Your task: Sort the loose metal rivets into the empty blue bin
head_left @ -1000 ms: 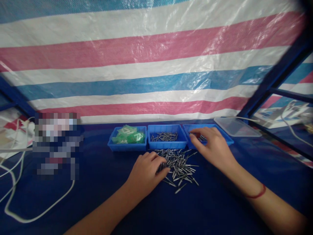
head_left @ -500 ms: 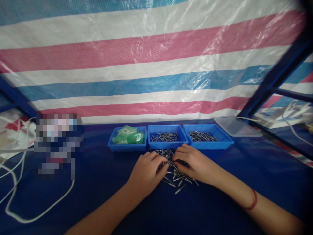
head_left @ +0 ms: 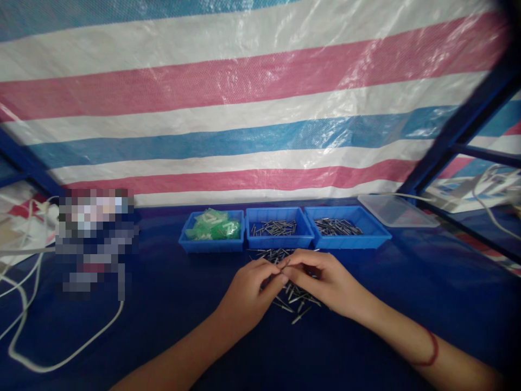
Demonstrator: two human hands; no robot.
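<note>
Forearms [head_left: 183,342] angled inward, left hand [head_left: 249,288] facing right hand [head_left: 325,279], fingers [head_left: 310,258] bent, tips meeting between them.

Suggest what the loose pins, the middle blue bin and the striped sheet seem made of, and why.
Loose pins: probably metal, silvery with small glints. Middle blue bin: likely moulded plastic, semi-gloss, with thin, smooth walls. Striped sheet: apparently woven plastic, glossy, showing fine mesh texture, creases and bright reflections.

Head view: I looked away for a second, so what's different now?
The right hand moved from the right blue bin toward the person and leftward to the metal pins, meeting the left hand, and now appears to pinch a thin pin. The left hand hardly moved, and the bins stayed put.
</note>
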